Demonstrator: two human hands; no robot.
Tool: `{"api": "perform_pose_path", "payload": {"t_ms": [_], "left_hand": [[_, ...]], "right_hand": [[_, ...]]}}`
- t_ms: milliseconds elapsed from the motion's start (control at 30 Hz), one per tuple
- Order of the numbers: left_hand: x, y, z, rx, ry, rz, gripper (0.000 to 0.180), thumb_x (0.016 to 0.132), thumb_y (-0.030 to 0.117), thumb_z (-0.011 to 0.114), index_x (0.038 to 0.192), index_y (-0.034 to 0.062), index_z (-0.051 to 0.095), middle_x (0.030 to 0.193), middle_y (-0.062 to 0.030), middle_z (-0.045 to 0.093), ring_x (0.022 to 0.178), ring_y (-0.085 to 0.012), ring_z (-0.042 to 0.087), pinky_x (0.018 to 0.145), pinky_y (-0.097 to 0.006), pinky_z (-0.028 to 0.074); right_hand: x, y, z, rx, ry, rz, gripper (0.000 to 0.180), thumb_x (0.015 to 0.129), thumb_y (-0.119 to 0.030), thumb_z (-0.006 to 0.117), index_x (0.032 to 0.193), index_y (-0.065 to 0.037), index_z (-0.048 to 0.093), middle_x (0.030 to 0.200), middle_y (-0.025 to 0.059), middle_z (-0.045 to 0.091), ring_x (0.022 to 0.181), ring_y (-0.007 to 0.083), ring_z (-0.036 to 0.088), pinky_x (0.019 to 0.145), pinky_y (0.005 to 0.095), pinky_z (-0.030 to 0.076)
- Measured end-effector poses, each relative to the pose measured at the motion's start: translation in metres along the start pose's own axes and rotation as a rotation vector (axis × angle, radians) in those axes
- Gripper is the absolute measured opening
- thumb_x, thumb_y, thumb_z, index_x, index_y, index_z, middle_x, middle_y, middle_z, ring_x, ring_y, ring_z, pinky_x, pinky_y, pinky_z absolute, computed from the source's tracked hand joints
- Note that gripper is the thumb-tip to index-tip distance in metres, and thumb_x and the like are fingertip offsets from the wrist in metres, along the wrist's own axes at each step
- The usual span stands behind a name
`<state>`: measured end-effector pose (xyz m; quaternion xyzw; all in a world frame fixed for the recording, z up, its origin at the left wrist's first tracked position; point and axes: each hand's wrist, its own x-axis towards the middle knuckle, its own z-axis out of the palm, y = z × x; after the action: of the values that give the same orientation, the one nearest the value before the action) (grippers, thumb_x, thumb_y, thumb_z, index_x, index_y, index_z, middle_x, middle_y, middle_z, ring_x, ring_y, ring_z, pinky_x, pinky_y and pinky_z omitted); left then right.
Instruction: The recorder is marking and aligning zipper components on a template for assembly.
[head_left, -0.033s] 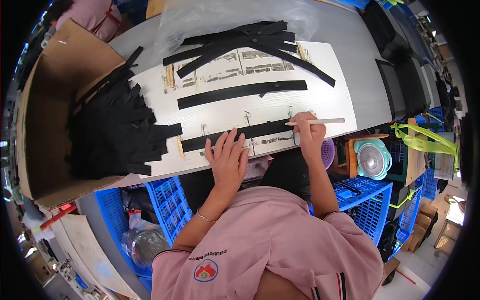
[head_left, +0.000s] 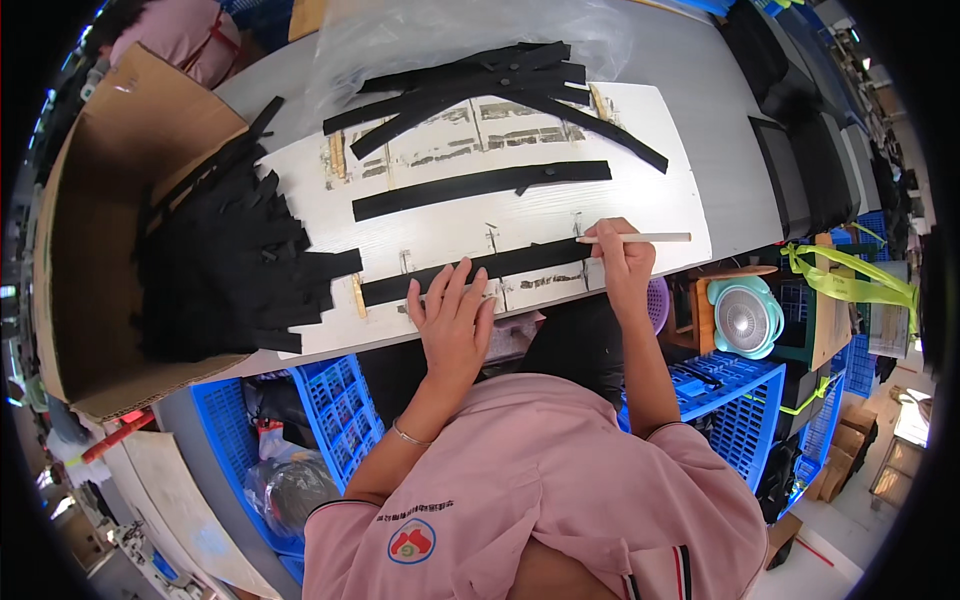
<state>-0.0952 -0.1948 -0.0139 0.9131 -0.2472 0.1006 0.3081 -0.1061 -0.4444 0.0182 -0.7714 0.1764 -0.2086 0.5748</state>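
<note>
A white board (head_left: 640,190) lies on a grey table. My left hand (head_left: 452,318) lies flat with spread fingers on the near black strap (head_left: 520,260), pinning it to the board. My right hand (head_left: 622,268) grips a thin white stick (head_left: 645,238) whose tip touches the right end of that strap. A second black strap (head_left: 480,188) lies farther up the board. Several more straps are piled crosswise at the board's far edge (head_left: 470,85).
A cardboard box (head_left: 90,230) at the left holds a heap of black straps (head_left: 225,270). Blue crates (head_left: 340,410) (head_left: 745,410) stand under the table. At the right are a teal fan (head_left: 745,315) and yellow-green tape (head_left: 840,275). Another person's pink sleeve (head_left: 190,45) shows top left.
</note>
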Motion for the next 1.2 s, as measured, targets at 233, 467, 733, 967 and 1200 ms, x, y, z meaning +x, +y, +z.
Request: {"api": "perform_pose_path", "payload": {"t_ms": [233,467,733,967,1200], "left_hand": [[0.002,0.007,0.001,-0.013,-0.001,-0.017,0.038,0.092,0.019,0.073,0.128,0.0091,0.070,0.141,-0.0085,0.062,0.133,-0.0284,0.052,0.121,-0.055,0.019],[0.037,0.047,0.031,-0.190,0.000,0.114,0.032,0.090,0.016,0.075,0.121,0.0100,0.072,0.137,-0.0079,0.064,0.131,-0.0285,0.053,0.119,-0.051,0.026],[0.069,0.066,0.069,-0.243,0.011,0.169,0.022,0.086,0.012,0.076,0.107,0.0078,0.071,0.120,-0.0073,0.068,0.115,-0.0294,0.059,0.112,-0.051,0.035],[0.069,0.070,0.069,-0.221,0.028,0.165,0.023,0.083,0.009,0.075,0.105,0.0072,0.071,0.118,-0.0077,0.068,0.114,-0.0291,0.059,0.110,-0.050,0.038],[0.070,0.070,0.068,-0.224,0.039,0.158,0.022,0.083,0.010,0.075,0.105,0.0075,0.070,0.117,-0.0073,0.067,0.113,-0.0290,0.059,0.109,-0.050,0.038]], "right_hand": [[0.007,0.029,-0.019,-0.010,-0.073,-0.003,0.026,0.103,-0.012,0.059,0.086,0.006,0.070,0.070,0.0034,0.061,0.065,0.0081,0.053,0.060,0.0258,0.043],[0.008,0.032,-0.018,0.014,-0.074,-0.017,0.026,0.103,-0.013,0.058,0.088,0.006,0.071,0.070,0.0054,0.062,0.065,0.0092,0.056,0.061,0.0267,0.045],[0.008,0.031,-0.016,-0.031,-0.109,-0.042,0.024,0.102,-0.013,0.060,0.092,0.007,0.070,0.076,0.0092,0.068,0.067,0.0116,0.062,0.061,0.0293,0.048],[0.009,0.033,-0.015,-0.141,-0.090,-0.126,0.022,0.100,-0.012,0.061,0.091,0.005,0.070,0.080,0.0117,0.072,0.070,0.0164,0.068,0.063,0.0314,0.051],[0.006,0.035,-0.025,-0.055,-0.193,-0.061,0.024,0.098,-0.013,0.061,0.084,0.003,0.070,0.072,0.0128,0.070,0.062,0.0218,0.068,0.059,0.0328,0.051]]}}
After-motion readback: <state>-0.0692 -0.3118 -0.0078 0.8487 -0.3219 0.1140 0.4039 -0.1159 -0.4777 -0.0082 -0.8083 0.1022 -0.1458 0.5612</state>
